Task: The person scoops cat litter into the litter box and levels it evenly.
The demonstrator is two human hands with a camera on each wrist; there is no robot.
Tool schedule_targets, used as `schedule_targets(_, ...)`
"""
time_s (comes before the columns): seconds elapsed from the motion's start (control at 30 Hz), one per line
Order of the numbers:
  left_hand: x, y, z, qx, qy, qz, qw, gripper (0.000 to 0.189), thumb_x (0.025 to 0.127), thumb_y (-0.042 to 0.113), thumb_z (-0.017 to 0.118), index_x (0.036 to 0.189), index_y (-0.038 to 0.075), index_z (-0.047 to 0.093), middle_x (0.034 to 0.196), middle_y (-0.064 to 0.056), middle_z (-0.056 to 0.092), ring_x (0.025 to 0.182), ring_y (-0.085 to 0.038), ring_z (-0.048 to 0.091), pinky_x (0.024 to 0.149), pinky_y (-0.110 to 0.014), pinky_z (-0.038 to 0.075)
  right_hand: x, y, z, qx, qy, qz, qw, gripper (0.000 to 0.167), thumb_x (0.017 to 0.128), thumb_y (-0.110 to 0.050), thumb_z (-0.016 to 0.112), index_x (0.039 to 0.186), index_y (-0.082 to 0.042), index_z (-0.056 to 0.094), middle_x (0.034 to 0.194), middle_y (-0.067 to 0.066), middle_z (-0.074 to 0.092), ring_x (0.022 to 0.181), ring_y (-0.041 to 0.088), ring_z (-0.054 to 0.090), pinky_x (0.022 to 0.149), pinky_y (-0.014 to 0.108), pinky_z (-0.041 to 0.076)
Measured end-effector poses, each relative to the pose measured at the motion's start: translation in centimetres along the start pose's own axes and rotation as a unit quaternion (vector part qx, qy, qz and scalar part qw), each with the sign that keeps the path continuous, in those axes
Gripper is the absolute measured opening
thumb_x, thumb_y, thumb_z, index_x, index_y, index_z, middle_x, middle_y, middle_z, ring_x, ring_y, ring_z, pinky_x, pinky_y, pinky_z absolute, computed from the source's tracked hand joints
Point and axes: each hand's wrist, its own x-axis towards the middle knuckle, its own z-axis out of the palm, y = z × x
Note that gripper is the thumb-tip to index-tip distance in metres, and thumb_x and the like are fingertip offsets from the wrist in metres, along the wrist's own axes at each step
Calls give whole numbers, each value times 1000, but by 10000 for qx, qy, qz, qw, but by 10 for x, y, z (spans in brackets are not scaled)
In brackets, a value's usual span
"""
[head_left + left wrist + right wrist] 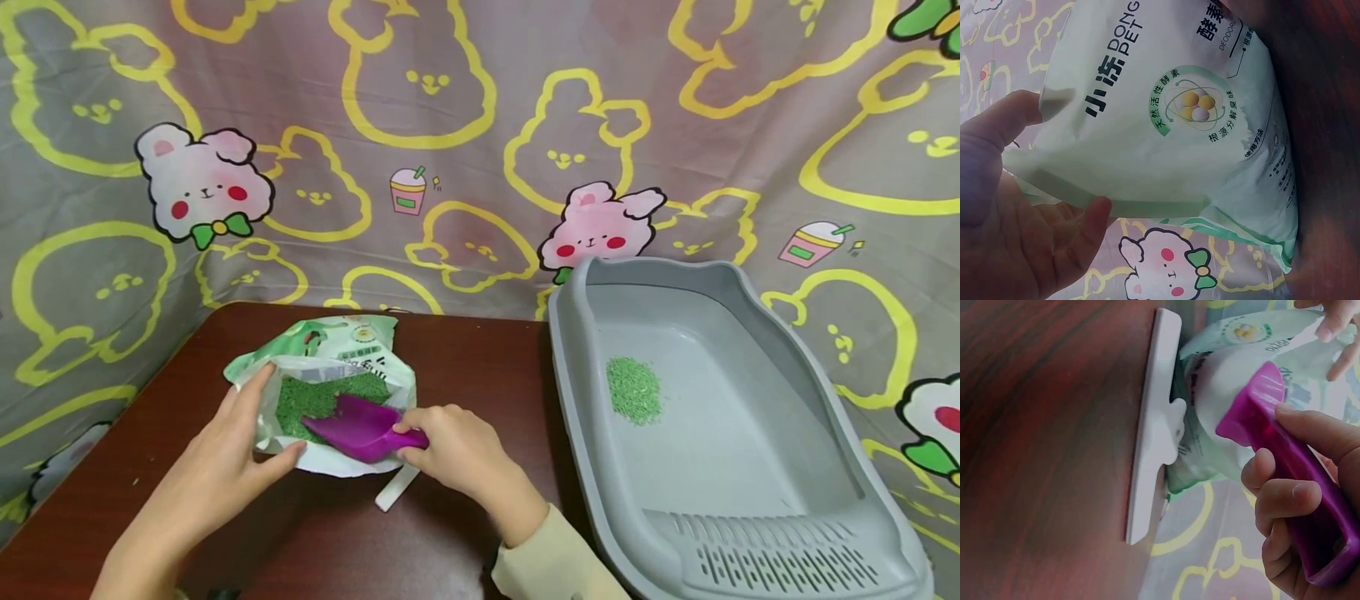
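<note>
An opened white and green bag (pixel 401 375) of green cat litter (pixel 300 408) lies at the table's left, its mouth facing me. My left hand (pixel 217 450) holds the left side of the bag's mouth, thumb near the front rim and fingers along the outer side. My right hand (pixel 461 446) grips the handle of a purple scoop (pixel 367 429). The scoop's blade is inside the bag's mouth, over the litter. How much litter it carries, I cannot tell. In the right wrist view, thumb and curled fingers wrap the scoop handle (pixel 1310 475).
A large grey litter box (pixel 720 400) stands at the right, with a small pile of green litter (pixel 633 390) on its floor. A white bag clip (pixel 396 489) lies on the brown table (pixel 330 542) below the bag. Behind hangs a patterned curtain (pixel 480 167).
</note>
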Motion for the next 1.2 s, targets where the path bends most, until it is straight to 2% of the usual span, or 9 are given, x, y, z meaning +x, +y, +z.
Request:
schedule_targets(0.37,0,-2,-1,-23,26,48,10000,102,80,24,82,155,-1,17,146,-32,35,123,-50,47,92,-69,41,11,-1,9,236,51,-216,9995,26,85,-32,78,110,-26,76,100,-7,77,70,1,57,55,17,40)
schedule_targets(0.63,-2,-4,-1,-36,146,117,9998,102,79,20,83,154,-5,18,142,-35,37,120,-51,49,93,-68,41,18,-10,16,42,105,-322,9994,24,87,-33,76,111,-27,74,95,-7,76,66,3,57,51,18,38)
schedule_targets(0.8,-1,-5,-1,-94,227,207,9995,101,78,17,83,153,-5,19,140,-34,38,118,-49,50,91,-67,42,21,-13,26,-237,379,-483,9978,25,89,-35,74,112,-28,72,91,-8,75,64,5,57,52,19,38)
schedule_targets(0.97,-1,-4,2,-154,253,332,9990,99,78,16,83,152,-6,21,139,-34,39,118,-48,51,91,-67,43,19,-12,31,-245,516,-541,9969,25,89,-34,74,113,-28,71,87,-7,75,60,6,53,50,18,35)
schedule_targets(1.2,1,-3,2,-133,220,330,9991,98,79,17,83,152,-7,22,140,-35,40,113,-45,53,89,-65,46,14,-7,26,-184,512,-585,9968,26,89,-35,74,114,-28,71,92,-7,76,66,4,61,56,21,41)
